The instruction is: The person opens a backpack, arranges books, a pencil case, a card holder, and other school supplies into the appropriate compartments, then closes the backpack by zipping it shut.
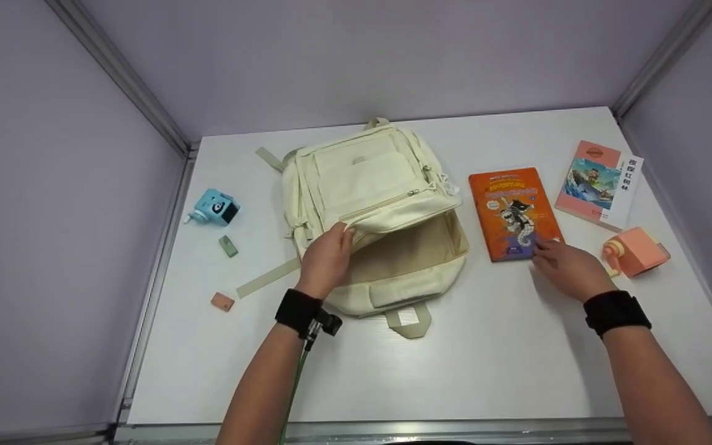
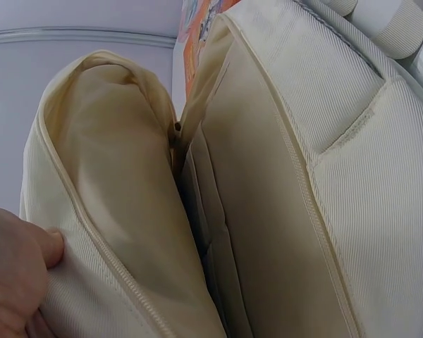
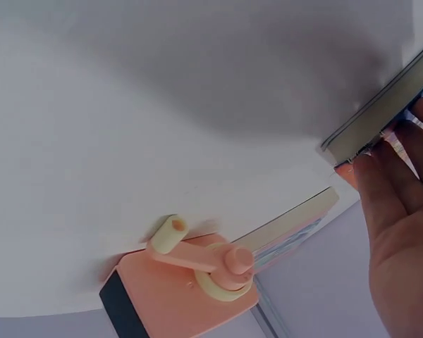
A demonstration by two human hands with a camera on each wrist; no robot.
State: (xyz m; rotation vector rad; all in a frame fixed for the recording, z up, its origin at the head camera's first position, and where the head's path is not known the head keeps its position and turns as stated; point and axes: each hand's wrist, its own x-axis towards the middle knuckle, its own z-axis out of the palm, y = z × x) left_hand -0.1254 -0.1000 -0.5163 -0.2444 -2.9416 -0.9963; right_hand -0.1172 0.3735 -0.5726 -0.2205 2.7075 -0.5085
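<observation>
Nearest you, a metal rail (image 1: pixel 492 431) is running along the front of the white table (image 1: pixel 455 371), and black wristbands (image 1: pixel 299 312) are wrapping both your wrists. Your left hand (image 1: pixel 325 256) is pinching the flap edge of the cream backpack (image 1: pixel 362 179), which is lying on its back and gaping open toward you. The left wrist view is showing tan lining and an inner pocket, though the depths are falling into shadow. Left of the bag, a pink eraser (image 1: pixel 222 301) is lying nearer you than a green eraser (image 1: pixel 228 246).

Your right hand (image 1: pixel 569 269) is touching the lower right corner of the orange book (image 1: pixel 510 213), fingers reaching nearly straight rather than wrapping around it; your thumb is staying hard to make out. The book is lying flat just right of the bag, its cover reading "ADVENTURE" among lettering too small to read. Beside that hand, a peach crank sharpener (image 1: pixel 637 252) is lying tipped.

Farther off, a blue crank sharpener (image 1: pixel 214 207) is sitting at left, while a pink-and-white book (image 1: pixel 588 179) is showing 夜探红树林 at right. Pale lilac walls (image 1: pixel 343 55) are enclosing the table, metal strips marking their corners.
</observation>
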